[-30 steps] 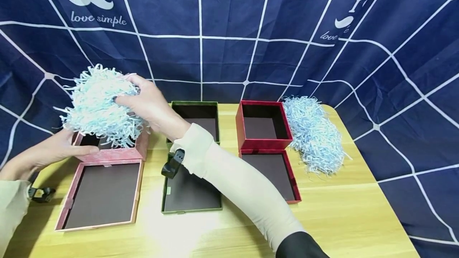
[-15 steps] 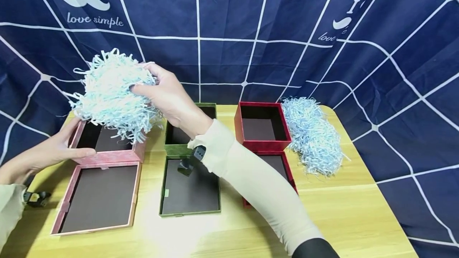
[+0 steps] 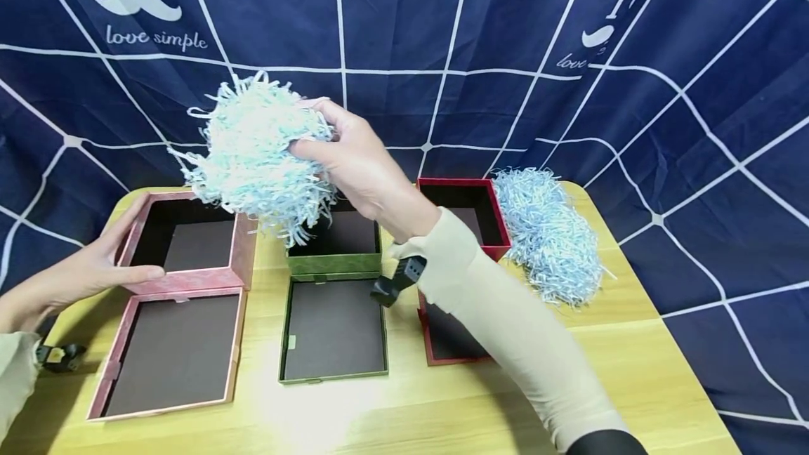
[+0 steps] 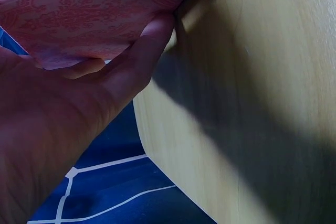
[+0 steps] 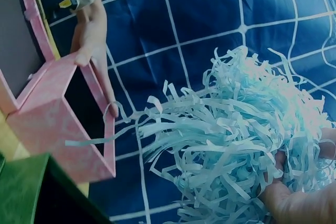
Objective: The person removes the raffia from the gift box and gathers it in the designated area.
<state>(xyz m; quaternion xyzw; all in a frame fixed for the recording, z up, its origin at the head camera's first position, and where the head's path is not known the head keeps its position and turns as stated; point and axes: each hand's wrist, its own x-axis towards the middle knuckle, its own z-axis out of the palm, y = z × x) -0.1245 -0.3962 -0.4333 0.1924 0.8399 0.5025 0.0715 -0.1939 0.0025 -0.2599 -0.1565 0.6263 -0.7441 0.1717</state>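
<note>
My right hand (image 3: pixel 366 170) grips a fluffy bundle of pale blue shredded paper (image 3: pixel 255 153) between thumb and fingers. The bundle is raised, its lower strands overlapping the green box (image 3: pixel 335 263) in the head view. Loose strips trail from it toward the pink box (image 5: pixel 47 124) in the right wrist view. My left hand (image 3: pixel 85 272) rests on the left side of that pink box, thumb along the front rim and fingers stretched along the side wall. Dark bare lining shows inside the pink box. In the left wrist view, fingers (image 4: pixel 149 40) touch its patterned pink wall.
Shallow lids, pink (image 3: pixel 180 353), green (image 3: pixel 335 328) and red (image 3: pixel 451 332), lie before their boxes. The red box (image 3: pixel 498 252) is partly covered by my right arm. Another heap of blue shredded paper (image 3: pixel 553 237) lies beside it. A navy checked curtain (image 3: pixel 404 12) hangs behind the wooden table (image 3: pixel 600 385).
My right hand has carried the shredded paper up and to the right, from over the pink box to over the green box. The left hand has stayed at the pink box.
</note>
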